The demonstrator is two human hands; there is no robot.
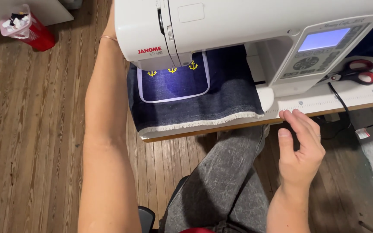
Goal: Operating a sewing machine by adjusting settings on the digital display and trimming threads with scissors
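A white computerised embroidery machine point(238, 30) stands over a piece of dark blue denim with a frayed pale edge point(225, 97), clamped in a white rounded hoop point(173, 98) on the table. Three small yellow anchors point(172, 69) are already stitched along the hoop's top; the rest of the framed cloth is bare (so most looks undone). The right hand point(301, 149) hovers loose and empty by the table edge. The left arm point(104, 129) reaches behind the machine, its hand hidden, grip unknowable.

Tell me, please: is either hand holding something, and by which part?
The right hand holds nothing; it is open, fingertips near the wooden table edge. The left hand is hidden behind the white sewing machine, so it cannot be told.
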